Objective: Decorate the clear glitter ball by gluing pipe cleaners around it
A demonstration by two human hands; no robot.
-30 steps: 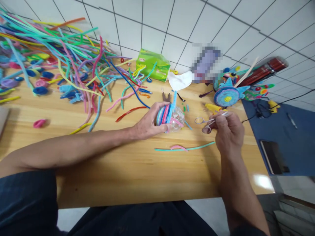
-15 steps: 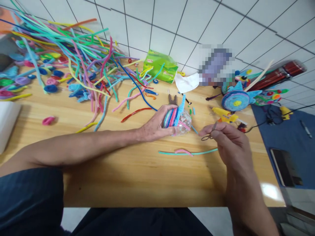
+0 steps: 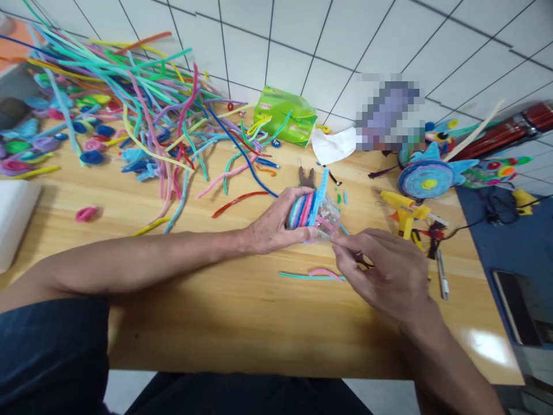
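Observation:
My left hand (image 3: 276,222) is wrapped around a rounded craft piece (image 3: 303,208) lined with pipe cleaners in blue, pink, red and other stripes. A fuzzy light-blue strip stands up along it, and its right end is clear plastic with a pink pipe cleaner (image 3: 323,223) across it. My right hand (image 3: 380,268) is closed, its fingertips meeting at the clear end beside the pink strip. Small scissors (image 3: 363,261) sit in that hand, mostly hidden by the fingers. Just below lie a thin green pipe cleaner (image 3: 294,275) and a short curved pink piece (image 3: 324,272).
A heap of pipe cleaners (image 3: 142,98) spreads over the back left. Behind my hands are a green packet (image 3: 285,117) and white paper (image 3: 332,145). On the right are a yellow glue gun (image 3: 404,212), a blue disc-shaped fish craft (image 3: 425,178), a pen-like cutter (image 3: 442,276) and a red flask (image 3: 501,134).
My right hand has moved left to the craft piece, and the scissors have turned into the palm. My left hand keeps its hold. The view has shifted slightly.

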